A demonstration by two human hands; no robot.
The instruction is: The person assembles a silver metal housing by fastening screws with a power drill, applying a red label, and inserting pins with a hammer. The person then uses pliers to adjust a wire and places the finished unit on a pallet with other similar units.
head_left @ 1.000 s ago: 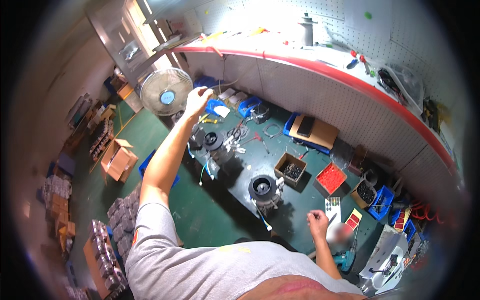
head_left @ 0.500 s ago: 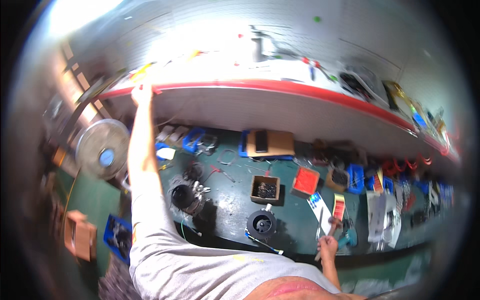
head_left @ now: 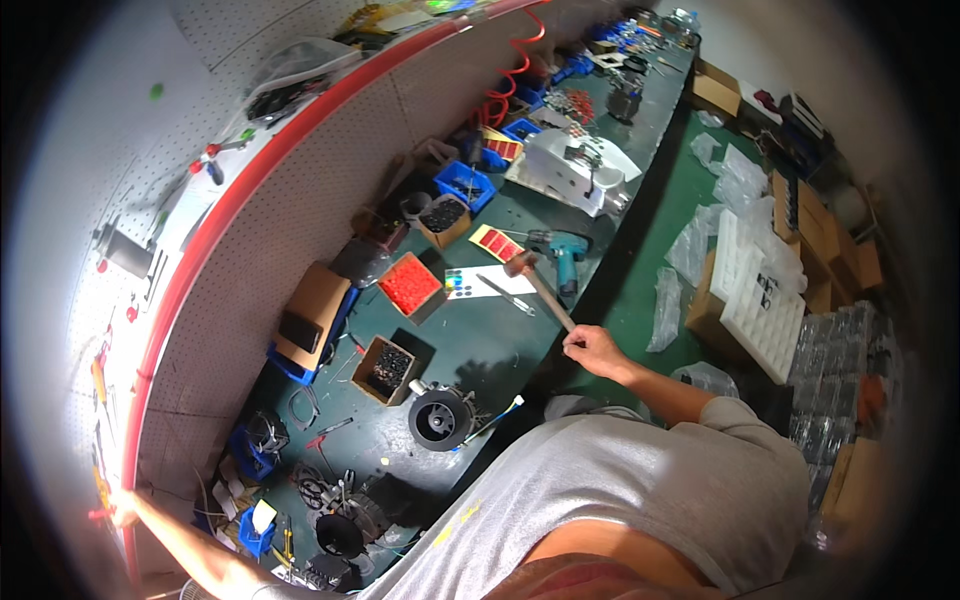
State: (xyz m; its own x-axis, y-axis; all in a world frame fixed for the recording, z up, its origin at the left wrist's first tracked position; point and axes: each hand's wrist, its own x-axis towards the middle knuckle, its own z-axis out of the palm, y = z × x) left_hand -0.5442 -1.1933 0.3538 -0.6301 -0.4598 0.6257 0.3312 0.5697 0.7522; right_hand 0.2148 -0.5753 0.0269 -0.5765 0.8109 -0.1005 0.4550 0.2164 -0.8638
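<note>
My right hand [head_left: 597,352] is closed round the lower end of the wooden handle of a hammer [head_left: 551,303]. The hammer head hangs over the bench, near a white sheet with coloured dots [head_left: 487,283] and a teal cordless drill [head_left: 567,262]. Far to the left, my left hand [head_left: 122,507] is at the shelf's red edge [head_left: 190,245], its fingers drawn together. Something small and red pokes out beside them, too indistinct to name. A round black blower fan [head_left: 440,420] with a wire lead sits on the bench between my arms.
On the green bench [head_left: 480,345] stand a box of red parts [head_left: 408,287], a box of dark parts [head_left: 385,370] and a blue bin [head_left: 465,187]. A motor assembly [head_left: 345,530] lies near my left arm. White trays [head_left: 755,305] and cartons stand on the floor at right.
The view has swung to the right, bringing the far bench end and floor cartons into sight. My right hand still holds the hammer; my left hand stays at the shelf edge.
</note>
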